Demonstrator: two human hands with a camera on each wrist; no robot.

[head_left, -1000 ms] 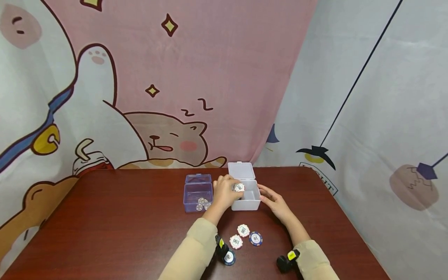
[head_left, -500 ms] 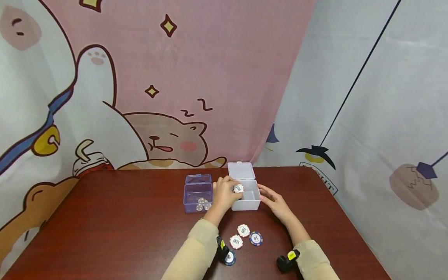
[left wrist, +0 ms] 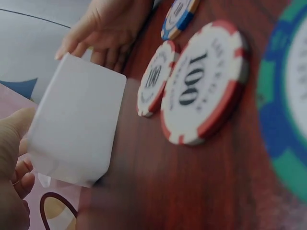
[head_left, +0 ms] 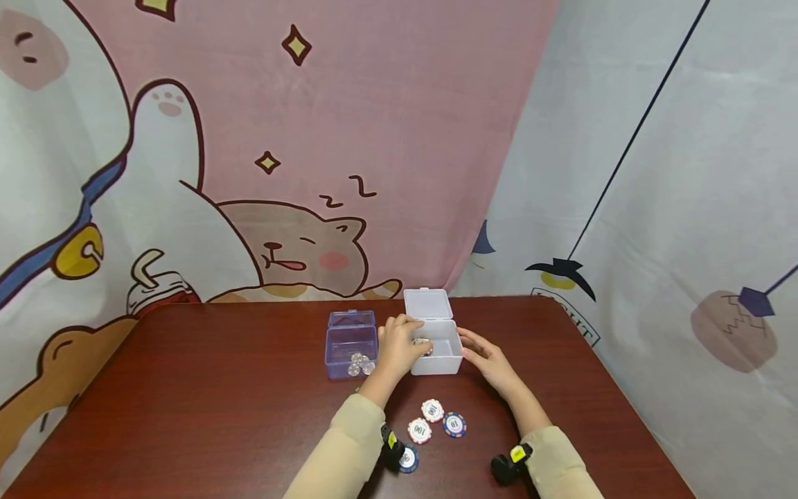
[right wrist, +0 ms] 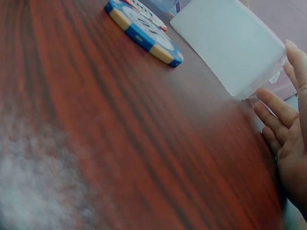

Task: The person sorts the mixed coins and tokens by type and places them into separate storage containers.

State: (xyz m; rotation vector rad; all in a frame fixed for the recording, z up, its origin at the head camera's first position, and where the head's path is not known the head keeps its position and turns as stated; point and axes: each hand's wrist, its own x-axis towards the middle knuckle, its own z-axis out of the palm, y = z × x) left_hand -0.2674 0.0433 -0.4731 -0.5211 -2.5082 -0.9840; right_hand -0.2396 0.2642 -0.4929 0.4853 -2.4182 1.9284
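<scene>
My left hand [head_left: 396, 345] reaches over the left side of the white plastic box [head_left: 436, 365], thumb and fingers pinching a poker chip [head_left: 422, 342] low inside its opening. The hand partly covers this chip in the head view; the box wall hides it in the left wrist view. The box stands upright with its lid [head_left: 428, 303] tipped back. At the box's right side is my right hand [head_left: 491, 362], fingers extended and fingertips at the wall and front corner. Nearer me lie two white-and-red chips marked 100 [left wrist: 201, 81], a blue-and-yellow chip [right wrist: 144, 33] and a blue-green chip [head_left: 408, 459].
A clear blue-tinted box [head_left: 339, 371], lid raised, stands just left of my left hand with several clear faceted pieces [head_left: 360, 362] in it. Both boxes are near the far edge of the brown table [head_left: 237, 402], before a printed cloth backdrop [head_left: 436, 138].
My left hand has lowered the poker chip deeper into the white box, so less of its face shows. The right hand has stayed at the box's side.
</scene>
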